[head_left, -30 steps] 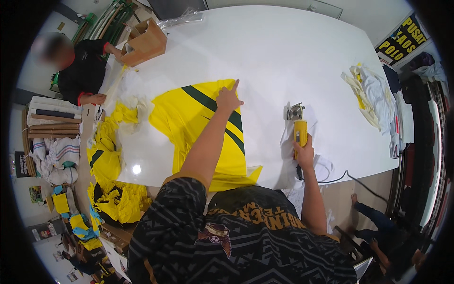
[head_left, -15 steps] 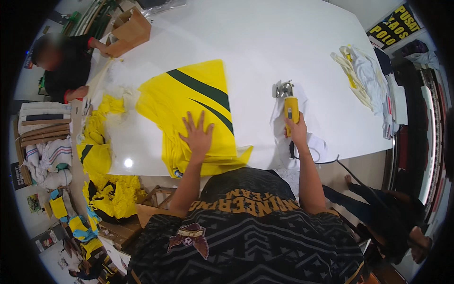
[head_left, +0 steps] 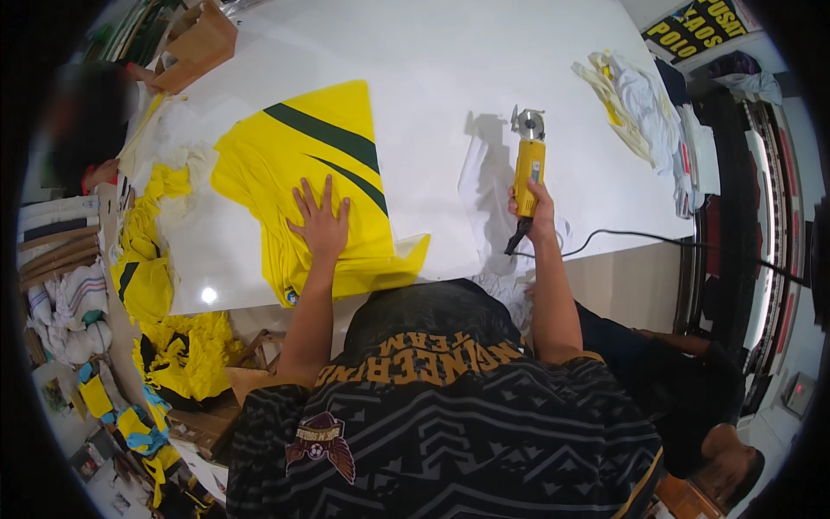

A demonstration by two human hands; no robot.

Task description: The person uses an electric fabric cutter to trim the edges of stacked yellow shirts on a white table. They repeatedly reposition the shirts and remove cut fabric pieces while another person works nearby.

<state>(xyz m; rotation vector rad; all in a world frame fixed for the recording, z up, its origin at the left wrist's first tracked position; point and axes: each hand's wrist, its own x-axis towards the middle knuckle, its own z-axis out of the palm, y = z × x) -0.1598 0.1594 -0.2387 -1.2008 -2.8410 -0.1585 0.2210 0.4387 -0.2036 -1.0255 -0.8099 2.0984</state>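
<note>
My left hand (head_left: pixel 322 221) lies with fingers spread on a yellow fabric panel (head_left: pixel 255 164) with two dark green stripes, whose folded lower part reaches the table's near edge. My right hand (head_left: pixel 539 209) grips a yellow electric rotary cutter (head_left: pixel 526 173), its round metal blade (head_left: pixel 529 123) pointing away from me and its black cord (head_left: pixel 640 235) trailing right. The cutter is held to the right of the panel, over white fabric (head_left: pixel 475 203) that it partly hides.
The white table (head_left: pixel 406 60) holds a cardboard box (head_left: pixel 197 48) back left, yellow scraps (head_left: pixel 147 277) left and white cloths (head_left: pixel 640 112) right. A co-worker (head_left: pixel 82 130) is at the far left, another (head_left: pixel 683 389) behind me on the right. Yellow cloth heaps (head_left: pixel 186 355) lie below left.
My left hand came down from the panel's top corner to its lower middle and spread out. The cutter appears lifted and tipped. The right-hand co-worker moved closer. The whole view has shifted.
</note>
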